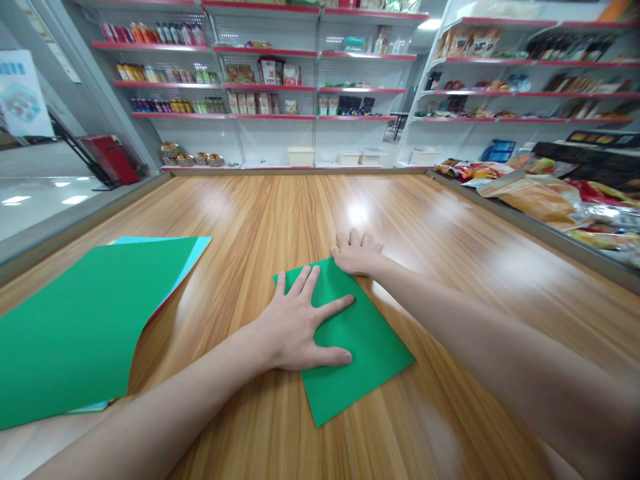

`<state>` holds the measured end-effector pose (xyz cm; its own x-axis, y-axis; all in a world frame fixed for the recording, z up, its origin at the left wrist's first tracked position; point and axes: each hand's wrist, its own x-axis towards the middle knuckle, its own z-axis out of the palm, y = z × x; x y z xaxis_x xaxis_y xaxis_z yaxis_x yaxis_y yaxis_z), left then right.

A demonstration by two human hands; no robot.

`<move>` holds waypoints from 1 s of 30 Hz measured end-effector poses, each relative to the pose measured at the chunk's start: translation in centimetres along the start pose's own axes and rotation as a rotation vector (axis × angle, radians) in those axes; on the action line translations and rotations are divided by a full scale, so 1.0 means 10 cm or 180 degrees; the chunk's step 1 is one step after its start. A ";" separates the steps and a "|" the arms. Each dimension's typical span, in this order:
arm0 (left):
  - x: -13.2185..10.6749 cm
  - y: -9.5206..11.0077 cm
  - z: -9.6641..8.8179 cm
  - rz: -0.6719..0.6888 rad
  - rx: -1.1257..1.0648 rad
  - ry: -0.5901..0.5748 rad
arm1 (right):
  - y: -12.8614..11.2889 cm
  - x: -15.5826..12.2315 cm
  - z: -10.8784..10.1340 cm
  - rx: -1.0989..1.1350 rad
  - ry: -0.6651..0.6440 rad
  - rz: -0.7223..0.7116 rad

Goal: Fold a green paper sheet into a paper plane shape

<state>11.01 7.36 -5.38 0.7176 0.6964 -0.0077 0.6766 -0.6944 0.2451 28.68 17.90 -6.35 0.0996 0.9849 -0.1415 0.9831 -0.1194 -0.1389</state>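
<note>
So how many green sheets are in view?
2: one green sheet lies under the left hand; another green sheet tops the paper stack at the picture's left. More may be hidden in that stack.

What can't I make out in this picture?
All in the head view:
Part of the green sheet: covered by the left hand.
The palm of the right hand: turned down, hidden by the back of the hand.
The left end of the paper stack: cut off by the picture's left edge.
Labels on the shelf bottles: too small and blurred.
</note>
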 end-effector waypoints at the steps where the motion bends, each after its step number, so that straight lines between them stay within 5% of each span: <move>1: -0.01 0.02 0.00 -0.0014 0.0032 0.0051 | 0.00 0.00 0.01 0.0036 0.0072 -0.0029; 9: 0.01 0.16 -0.02 -0.0563 0.0527 0.0885 | 0.22 -0.49 -0.29 0.0058 0.0386 -0.0882; 15: 0.08 0.08 0.02 -0.0742 0.0262 0.0948 | 0.12 -0.84 -0.45 -0.0343 -0.0476 -0.1301; 22: 0.12 -0.03 0.00 -0.0845 -0.0797 0.1355 | 0.15 -0.76 -0.44 0.0307 -0.0851 -0.1615; 26: 0.18 -0.17 -0.13 -0.0861 -0.1884 0.1063 | 0.20 -0.71 -0.46 0.1330 -0.1302 -0.2480; 30: 0.16 -0.27 -0.21 -0.0475 -0.2930 0.0509 | 0.19 -0.71 -0.40 0.1583 -0.1641 -0.2669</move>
<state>9.96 10.68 -4.00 0.5568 0.8305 0.0154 0.3144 -0.2279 0.9215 30.45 11.17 -1.66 -0.7600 0.6203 -0.1939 0.5256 0.4112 -0.7447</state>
